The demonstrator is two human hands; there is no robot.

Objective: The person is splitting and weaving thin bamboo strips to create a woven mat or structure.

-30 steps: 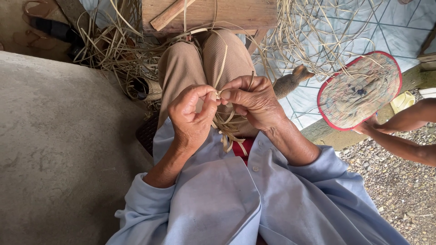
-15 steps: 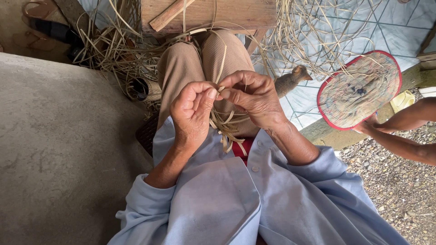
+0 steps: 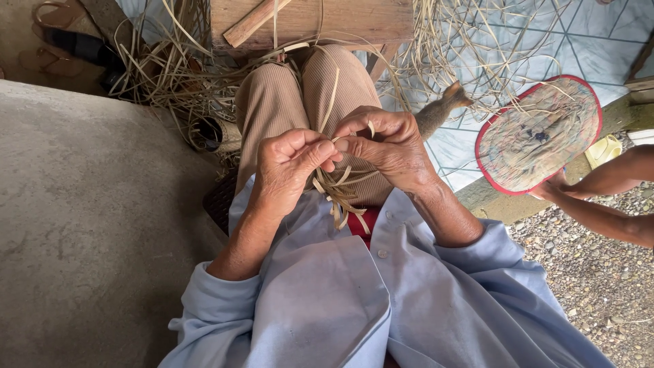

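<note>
Currently left hand (image 3: 289,167) and right hand (image 3: 385,146) meet over the lap, fingers closed, both pinching pale flat reed strips (image 3: 337,191) whose loose ends hang between the wrists. Beyond the knees: wooden plank (image 3: 327,20), tangled strip heap (image 3: 170,68). Right: red-rimmed woven fan (image 3: 538,133) held by another person's hand (image 3: 552,187)

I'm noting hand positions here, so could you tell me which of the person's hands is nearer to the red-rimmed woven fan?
Right. The right hand works the strips between the left hand and the fan; the left is farther.
</note>
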